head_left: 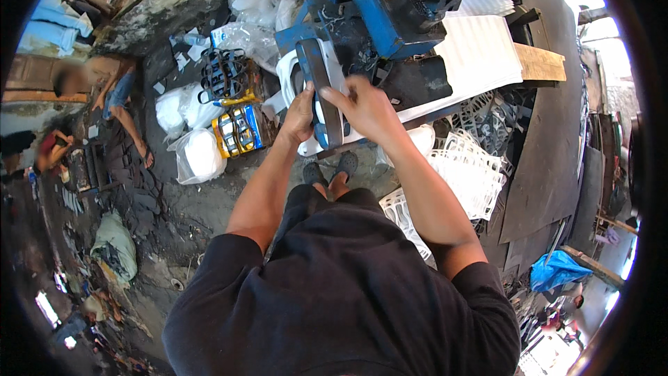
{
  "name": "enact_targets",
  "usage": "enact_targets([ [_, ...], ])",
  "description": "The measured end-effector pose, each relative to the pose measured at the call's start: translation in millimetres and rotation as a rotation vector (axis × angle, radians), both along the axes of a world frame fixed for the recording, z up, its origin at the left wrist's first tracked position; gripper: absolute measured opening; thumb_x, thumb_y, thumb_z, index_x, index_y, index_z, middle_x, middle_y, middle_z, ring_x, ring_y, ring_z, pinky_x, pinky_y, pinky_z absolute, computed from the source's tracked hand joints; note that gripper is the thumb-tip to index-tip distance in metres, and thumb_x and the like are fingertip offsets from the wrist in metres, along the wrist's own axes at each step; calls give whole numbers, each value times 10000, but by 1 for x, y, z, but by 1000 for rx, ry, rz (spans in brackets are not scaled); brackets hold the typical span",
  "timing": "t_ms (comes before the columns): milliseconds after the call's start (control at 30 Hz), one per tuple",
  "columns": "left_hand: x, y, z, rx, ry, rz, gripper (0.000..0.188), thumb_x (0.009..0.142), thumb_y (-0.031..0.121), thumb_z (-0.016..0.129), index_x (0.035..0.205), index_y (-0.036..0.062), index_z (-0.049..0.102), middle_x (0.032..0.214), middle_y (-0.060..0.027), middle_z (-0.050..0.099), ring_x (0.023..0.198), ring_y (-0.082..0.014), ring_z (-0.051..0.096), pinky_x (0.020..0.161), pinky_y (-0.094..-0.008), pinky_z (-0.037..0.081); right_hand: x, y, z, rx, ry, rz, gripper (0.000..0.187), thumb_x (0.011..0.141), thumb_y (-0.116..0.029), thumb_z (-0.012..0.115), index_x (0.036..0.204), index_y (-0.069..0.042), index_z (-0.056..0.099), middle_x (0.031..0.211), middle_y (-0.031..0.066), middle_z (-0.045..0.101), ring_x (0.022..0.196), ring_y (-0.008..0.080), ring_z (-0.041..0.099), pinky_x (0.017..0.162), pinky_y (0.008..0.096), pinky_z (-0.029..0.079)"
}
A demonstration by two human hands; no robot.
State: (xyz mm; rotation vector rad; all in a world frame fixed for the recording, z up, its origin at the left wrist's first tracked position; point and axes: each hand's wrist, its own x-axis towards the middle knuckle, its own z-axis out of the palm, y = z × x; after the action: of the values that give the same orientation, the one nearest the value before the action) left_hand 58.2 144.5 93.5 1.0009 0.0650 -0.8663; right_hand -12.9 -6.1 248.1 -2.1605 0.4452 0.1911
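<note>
The left hand [299, 117] is gripping a long, round-ended, dark-grey-and-blue piece [325, 94] over white foam-like sheeting [480, 52], fingertips hidden; the right hand [367, 106] is touching it, blurring: its grip I cannot tell.

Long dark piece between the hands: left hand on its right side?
No, the left hand is at the left edge of the long dark piece, with the right hand opposite.
</note>
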Motion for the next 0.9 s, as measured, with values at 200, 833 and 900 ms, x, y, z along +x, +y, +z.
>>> enact_targets([
  [200,-5,-6,11,-65,-39,36,604,955,566,514,1188,9,545,1059,-105,647,931,-186,650,826,-356,551,69,2,-40,-173,-176,-93,1113,729,-545,751,1465,80,196,1232,342,557,1159,446,572,1005,415,453],
  [833,21,2,8,195,-47,164,390,936,355,655,1074,-10,633,904,-67,663,812,-177,626,774,-297,509,9,-7,31,-82,-540,-196,427,836,-102,617,1255,-69,546,804,172,627,635,244,596,637,338,491],
  [900,16,4,13,658,-445,379,524,889,394,704,1144,-54,608,1014,-145,653,910,-254,621,854,-359,494,-4,-8,45,-118,-542,-192,426,845,-80,589,1267,-73,533,903,168,615,677,230,594,663,339,493],
])
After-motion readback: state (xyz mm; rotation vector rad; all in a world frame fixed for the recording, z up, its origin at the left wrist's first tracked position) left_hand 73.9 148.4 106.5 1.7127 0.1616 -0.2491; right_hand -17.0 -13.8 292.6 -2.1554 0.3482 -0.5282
